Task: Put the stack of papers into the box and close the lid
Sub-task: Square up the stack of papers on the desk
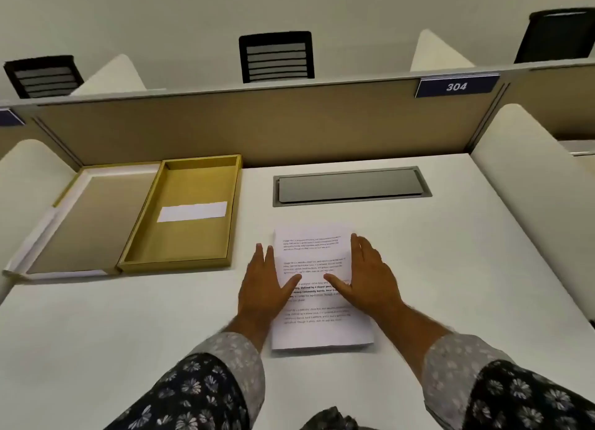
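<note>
A stack of white printed papers lies flat on the white desk in front of me. My left hand presses against the stack's left edge, fingers straight, thumb lying on the top sheet. Against the right edge rests my right hand, its thumb also on the paper. Neither hand has lifted the stack. To the left stands the open gold box, holding only a white slip. Its hinged lid lies flat open further left.
A grey cable hatch is set into the desk behind the papers. A tan partition with sign 304 closes the back. White side dividers flank the desk. Black chairs stand beyond the partition.
</note>
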Action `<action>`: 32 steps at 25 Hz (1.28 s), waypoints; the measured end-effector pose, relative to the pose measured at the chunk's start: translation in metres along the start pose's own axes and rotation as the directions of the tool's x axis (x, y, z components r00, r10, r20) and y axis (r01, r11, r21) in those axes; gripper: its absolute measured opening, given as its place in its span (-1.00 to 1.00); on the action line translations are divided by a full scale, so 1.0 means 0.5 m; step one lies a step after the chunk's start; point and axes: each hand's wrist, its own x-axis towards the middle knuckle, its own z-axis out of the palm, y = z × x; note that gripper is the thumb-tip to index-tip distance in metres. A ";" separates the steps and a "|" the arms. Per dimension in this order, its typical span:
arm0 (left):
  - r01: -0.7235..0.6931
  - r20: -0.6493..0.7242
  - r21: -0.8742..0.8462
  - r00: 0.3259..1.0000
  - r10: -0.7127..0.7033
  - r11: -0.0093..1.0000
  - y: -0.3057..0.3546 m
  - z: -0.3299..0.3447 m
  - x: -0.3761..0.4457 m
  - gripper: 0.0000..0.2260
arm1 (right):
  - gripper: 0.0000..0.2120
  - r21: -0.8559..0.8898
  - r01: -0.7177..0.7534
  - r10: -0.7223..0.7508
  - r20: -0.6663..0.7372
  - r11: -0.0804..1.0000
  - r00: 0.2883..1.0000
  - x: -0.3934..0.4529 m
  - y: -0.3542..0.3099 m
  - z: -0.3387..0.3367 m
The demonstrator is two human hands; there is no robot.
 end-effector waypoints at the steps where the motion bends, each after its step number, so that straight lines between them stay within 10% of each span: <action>1: 0.036 0.051 -0.056 0.998 -0.033 0.998 -0.002 0.011 0.001 -0.04 | 0.13 0.011 -0.037 0.037 0.012 0.999 0.999 0.002 0.001 0.009; 15: 0.237 0.073 -0.342 0.971 -0.226 0.909 0.012 0.044 0.020 -0.28 | -0.29 0.309 -0.589 0.507 0.308 0.747 0.805 0.076 -0.038 0.023; 23: 0.153 0.035 -0.364 0.988 -0.150 0.919 -0.018 0.066 0.005 -0.29 | -0.49 0.508 -0.406 0.295 0.287 0.759 0.911 0.055 -0.050 -0.009; 28: 0.123 0.036 -0.408 0.992 -0.118 0.905 -0.036 0.073 0.008 -0.29 | -0.43 0.759 -0.514 0.298 0.423 0.400 0.856 0.046 -0.017 -0.009; 32: 0.156 0.084 -0.502 0.988 -0.131 0.851 -0.045 0.071 0.015 -0.21 | -0.60 0.753 -0.426 0.158 0.404 0.502 0.901 0.025 -0.025 -0.021</action>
